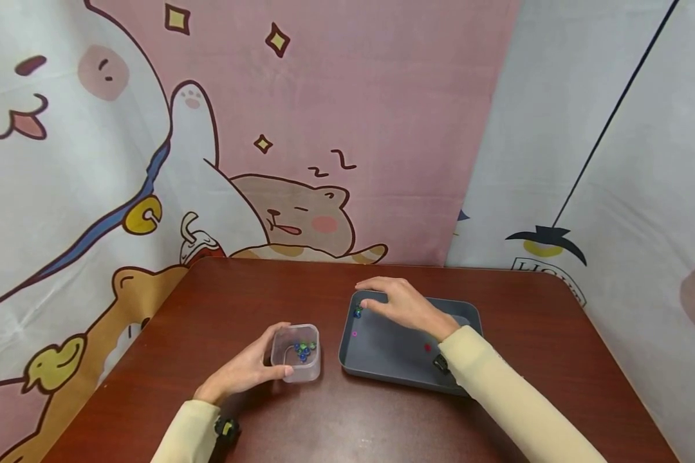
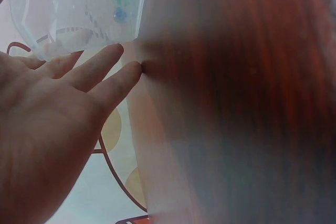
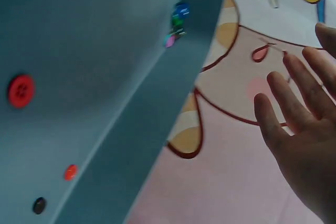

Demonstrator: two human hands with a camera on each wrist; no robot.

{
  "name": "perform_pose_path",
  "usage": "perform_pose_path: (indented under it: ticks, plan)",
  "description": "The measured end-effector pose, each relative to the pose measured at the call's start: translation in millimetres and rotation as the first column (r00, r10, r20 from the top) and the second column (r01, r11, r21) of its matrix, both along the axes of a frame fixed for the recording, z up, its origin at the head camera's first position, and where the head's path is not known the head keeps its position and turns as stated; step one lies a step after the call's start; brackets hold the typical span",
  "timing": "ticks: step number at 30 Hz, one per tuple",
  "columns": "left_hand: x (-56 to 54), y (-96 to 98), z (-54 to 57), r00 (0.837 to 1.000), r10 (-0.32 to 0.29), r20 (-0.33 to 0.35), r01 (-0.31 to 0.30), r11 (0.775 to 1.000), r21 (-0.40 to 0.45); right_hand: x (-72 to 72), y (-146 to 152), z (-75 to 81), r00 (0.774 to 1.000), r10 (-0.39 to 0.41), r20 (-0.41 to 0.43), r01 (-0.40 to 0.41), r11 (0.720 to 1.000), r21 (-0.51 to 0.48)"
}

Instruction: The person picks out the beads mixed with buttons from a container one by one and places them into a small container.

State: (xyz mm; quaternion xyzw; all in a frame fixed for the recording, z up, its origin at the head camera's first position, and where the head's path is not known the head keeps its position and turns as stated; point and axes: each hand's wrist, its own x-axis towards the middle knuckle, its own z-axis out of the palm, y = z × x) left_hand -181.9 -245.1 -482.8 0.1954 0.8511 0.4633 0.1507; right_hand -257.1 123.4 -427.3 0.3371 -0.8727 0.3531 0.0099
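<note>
My left hand [image 1: 244,368] holds a clear plastic box [image 1: 305,374] on the table, thumb on the near side and fingers at the far side. Small shiny blue and green marbles [image 1: 303,349] lie on its bottom. Over the far left part of a dark grey tray [image 1: 382,354], my right hand [image 1: 402,305] hovers with fingers spread and nothing in them. Blue and green pieces [image 3: 179,17] sit in the tray's corner near that hand, with a pink bit beside them. A red button [image 3: 21,91], a smaller red one [image 3: 70,172] and a black one [image 3: 39,205] lie elsewhere in the tray.
The brown wooden table [image 1: 255,296] carries the tray on the right and the box left of it. A printed cartoon cloth [image 1: 382,128] hangs behind the table. The tray has a raised rim [image 3: 131,129].
</note>
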Motion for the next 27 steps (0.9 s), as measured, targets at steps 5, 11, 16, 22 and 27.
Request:
perform_pose_path:
  ticks: [5, 11, 16, 22, 27]
  plan:
    - [1.8, 0.5, -1.2, 1.0, 0.0, -0.001, 0.0, 1.0, 0.004, -10.9, 0, -18.5, 0.999, -0.006, 0.044, 0.004, 0.999, 0.042]
    - [7.1, -0.1, -6.0, 0.999, -0.009, 0.037, 0.009, 1.0, 0.011, -15.9, -4, -46.5, 0.993, 0.021, 0.114, -0.032, 0.996, 0.087]
    - [6.5, 0.6, -4.6, 0.999, -0.013, 0.042, 0.011, 0.999, 0.038, -20.3, -7, -60.7, 0.994, 0.014, 0.111, -0.027, 0.993, 0.111]
    - [5.3, 0.8, -1.9, 0.999, -0.016, 0.044, 0.015, 0.999, 0.036, -25.0, -12, -67.6, 0.998, 0.024, 0.065, -0.034, 0.986, 0.166]
    - [1.2, 0.5, 0.8, 0.999, -0.023, 0.041, 0.021, 0.998, 0.051, -28.1, -17, -65.6, 0.999, 0.012, 0.035, -0.019, 0.982, 0.188]
